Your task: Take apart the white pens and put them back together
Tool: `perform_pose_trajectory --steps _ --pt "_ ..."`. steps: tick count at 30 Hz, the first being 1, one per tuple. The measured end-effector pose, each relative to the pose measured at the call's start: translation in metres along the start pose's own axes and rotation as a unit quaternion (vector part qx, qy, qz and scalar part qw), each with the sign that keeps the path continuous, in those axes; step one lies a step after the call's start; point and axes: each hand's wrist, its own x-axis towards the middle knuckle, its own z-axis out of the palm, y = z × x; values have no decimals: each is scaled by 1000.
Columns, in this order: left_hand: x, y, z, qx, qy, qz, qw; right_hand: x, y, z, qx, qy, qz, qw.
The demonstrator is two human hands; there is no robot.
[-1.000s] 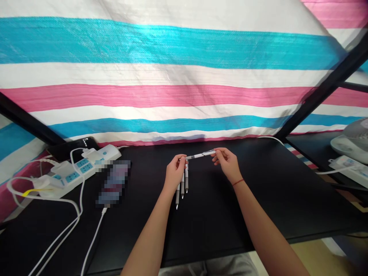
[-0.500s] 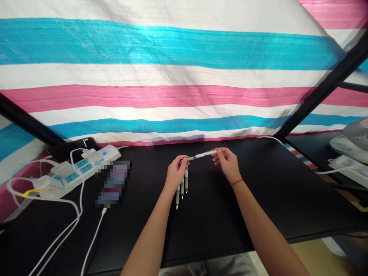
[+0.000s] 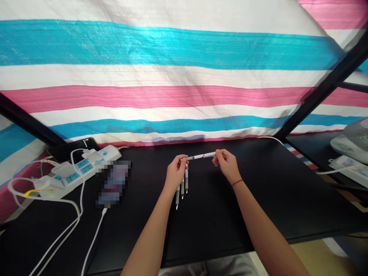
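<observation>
1. At the centre of the frame: a white-and-grey pen (image 3: 199,156), stretched nearly level between both hands, over a black desk (image 3: 212,222).
2. Pinched at the grey end, just left of centre, between thumb and fingers of the left hand (image 3: 175,171).
3. Pinched at the clip end, just right of centre, by fingertips of the right hand (image 3: 229,165).
4. In the lower centre: three pens (image 3: 182,189), lying side by side in a stagger, tips toward the bottom of the frame. Upper ends hidden behind the left hand; hard to say whether touching it.
5. Done, judging by the layout: three pens down on the desk, in tidy order.
6. Apparently under way: handling of the fourth pen, seemingly in one piece, tip covered by fingers.
7. Not yet done: release or setting down of that fourth pen.
8. At the left of the frame, well apart from both hands: a phone (image 3: 113,184) on a white cable (image 3: 93,241), beside a power strip (image 3: 86,168).
9. Across the upper frame: a striped sheet (image 3: 184,96).
</observation>
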Motion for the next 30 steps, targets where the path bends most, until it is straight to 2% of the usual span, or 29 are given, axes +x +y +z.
perform_pose_trajectory --steps 3,8,12,17,21,26,30 --pt "0 0 0 5 1 0 1000 0 -2 0 -3 -6 10 1000" --pt "0 1 -1 4 14 -4 1000 0 -2 0 76 -27 26 996" --pt "1 1 -1 -8 21 -7 1000 0 -2 -1 31 -39 10 999" --pt "1 1 -1 -20 25 -6 999 0 -3 -1 64 -42 15 997" --pt "1 1 -1 -20 24 -5 1000 0 -2 -1 22 -56 9 998" --pt "1 1 -1 -27 26 -14 999 0 -1 0 51 -60 6 997" --pt "1 1 -1 -28 31 -16 999 -1 -2 -1 12 -74 5 997"
